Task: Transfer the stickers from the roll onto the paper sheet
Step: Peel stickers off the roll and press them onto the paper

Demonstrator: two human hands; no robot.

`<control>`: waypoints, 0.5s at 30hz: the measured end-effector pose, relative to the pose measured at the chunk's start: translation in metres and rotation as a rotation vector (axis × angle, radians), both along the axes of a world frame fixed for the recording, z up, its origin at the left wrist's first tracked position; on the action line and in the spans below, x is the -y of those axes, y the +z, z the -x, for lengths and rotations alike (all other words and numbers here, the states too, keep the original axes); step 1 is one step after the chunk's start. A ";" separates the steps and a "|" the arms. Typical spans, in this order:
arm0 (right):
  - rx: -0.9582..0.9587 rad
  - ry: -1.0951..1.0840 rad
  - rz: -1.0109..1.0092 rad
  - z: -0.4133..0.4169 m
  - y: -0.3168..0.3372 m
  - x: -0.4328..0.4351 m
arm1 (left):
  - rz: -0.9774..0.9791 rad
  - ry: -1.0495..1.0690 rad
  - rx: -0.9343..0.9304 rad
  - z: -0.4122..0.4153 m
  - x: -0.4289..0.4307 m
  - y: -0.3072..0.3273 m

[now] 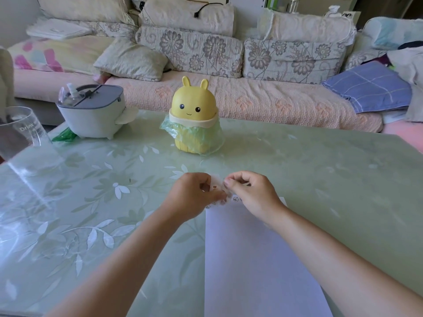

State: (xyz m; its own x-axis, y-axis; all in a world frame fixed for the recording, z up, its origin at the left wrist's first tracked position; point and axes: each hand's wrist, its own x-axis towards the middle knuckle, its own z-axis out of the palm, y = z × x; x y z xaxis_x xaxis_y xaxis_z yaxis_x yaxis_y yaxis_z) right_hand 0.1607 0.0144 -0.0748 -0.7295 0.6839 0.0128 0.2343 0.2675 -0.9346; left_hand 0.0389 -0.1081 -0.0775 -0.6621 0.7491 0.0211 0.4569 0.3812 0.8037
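Observation:
A white paper sheet (258,259) lies on the green glass table (320,179), running from the near edge up to my hands. My left hand (194,195) and my right hand (251,191) meet just above the sheet's far edge. Between them they pinch a clear sticker strip (217,189) with small printed pictures. One small sticker (236,199) shows at the sheet's top edge under my right thumb. The roll itself is hidden inside my left hand, so I cannot tell its shape.
A yellow bunny-shaped bin (194,120) with a green bag stands behind my hands. A grey lidded container (91,110) sits at the far left, and a clear glass cup (18,131) at the left edge. A sofa (229,65) with cushions runs behind the table.

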 end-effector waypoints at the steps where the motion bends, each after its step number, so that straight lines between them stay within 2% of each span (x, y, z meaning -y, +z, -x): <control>1: 0.014 0.010 0.022 0.000 0.000 0.000 | -0.001 -0.013 0.022 0.000 0.000 0.000; 9: 0.013 0.024 0.160 -0.003 0.008 0.003 | -0.040 -0.041 0.228 -0.008 0.001 0.005; 15: 0.000 0.049 0.163 -0.004 0.009 0.003 | -0.045 0.001 0.206 -0.007 -0.001 0.003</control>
State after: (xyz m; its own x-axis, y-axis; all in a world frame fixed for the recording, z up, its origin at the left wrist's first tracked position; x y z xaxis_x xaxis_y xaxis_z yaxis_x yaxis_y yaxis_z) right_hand 0.1649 0.0117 -0.0656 -0.7617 0.6407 -0.0959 0.2251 0.1229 -0.9666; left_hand 0.0458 -0.1071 -0.0742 -0.6563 0.7501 -0.0812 0.2810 0.3428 0.8964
